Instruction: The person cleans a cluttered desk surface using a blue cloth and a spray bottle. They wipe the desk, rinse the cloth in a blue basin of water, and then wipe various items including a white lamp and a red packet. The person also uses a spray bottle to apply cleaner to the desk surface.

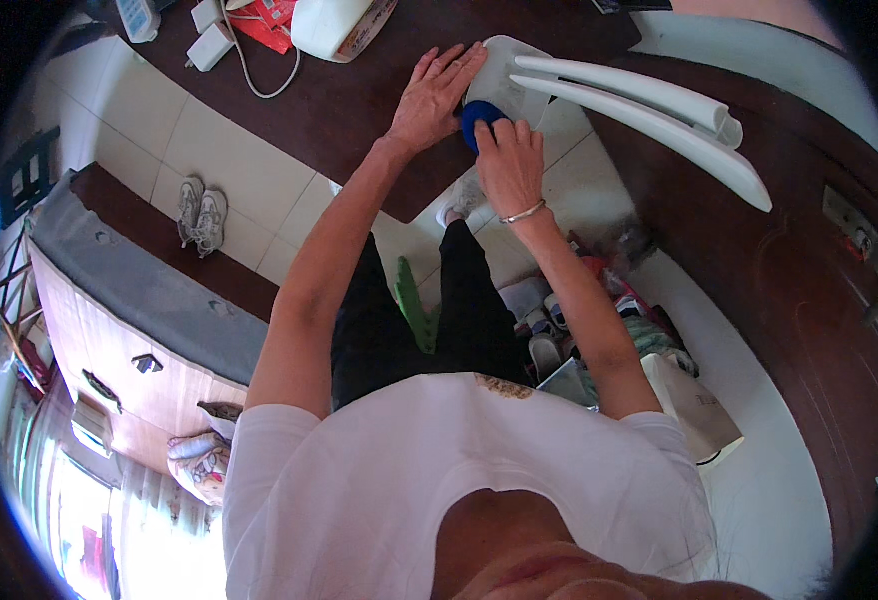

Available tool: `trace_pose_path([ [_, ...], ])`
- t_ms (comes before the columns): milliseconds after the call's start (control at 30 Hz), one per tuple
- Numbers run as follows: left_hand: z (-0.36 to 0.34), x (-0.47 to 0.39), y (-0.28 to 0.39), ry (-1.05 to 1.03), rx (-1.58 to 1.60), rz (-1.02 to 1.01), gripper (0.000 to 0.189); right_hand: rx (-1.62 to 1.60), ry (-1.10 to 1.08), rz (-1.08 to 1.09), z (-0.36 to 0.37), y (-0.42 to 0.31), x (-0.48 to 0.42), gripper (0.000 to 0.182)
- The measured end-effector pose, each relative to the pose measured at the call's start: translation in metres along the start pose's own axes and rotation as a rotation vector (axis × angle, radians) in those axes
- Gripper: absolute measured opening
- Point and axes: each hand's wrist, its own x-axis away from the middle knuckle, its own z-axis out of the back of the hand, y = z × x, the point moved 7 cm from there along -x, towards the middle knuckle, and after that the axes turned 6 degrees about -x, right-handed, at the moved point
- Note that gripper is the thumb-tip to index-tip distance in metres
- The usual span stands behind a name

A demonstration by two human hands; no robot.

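Observation:
On the dark brown table stands a white plastic object (500, 67) with a rounded, translucent-looking base and two long white arms (634, 97) reaching right; its exact kind I cannot tell. My left hand (439, 94) lies with fingers extended at the left edge of that base. A blue cloth or sponge (482, 120) is gripped in my right hand (512, 161), pressed against the base's lower edge near the table corner. A bracelet circles my right wrist. The fingertips of my right hand are partly hidden by the hand itself.
A white plastic bottle (334, 28), a white charger (211, 48) with its cable and a red packet (266, 21) are on the table (319, 112). Gray sneakers (203, 216) rest on the tiled floor. Shoes and bags crowd the floor at right, beside a dark wooden door (769, 247).

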Motion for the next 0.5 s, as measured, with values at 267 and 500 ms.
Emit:
trace_pose_path([
  [267, 0.004, -0.004, 0.001, 0.028, 0.038, 0.0, 0.074, 0.04, 0.154, -0.009, 0.001, -0.006, -0.007, 0.009],
  [500, -0.003, 0.0, 0.0, -0.028, -0.018, -0.041, 0.085, -0.002, 0.089, 0.001, -0.002, -0.001, -0.022, 0.023],
])
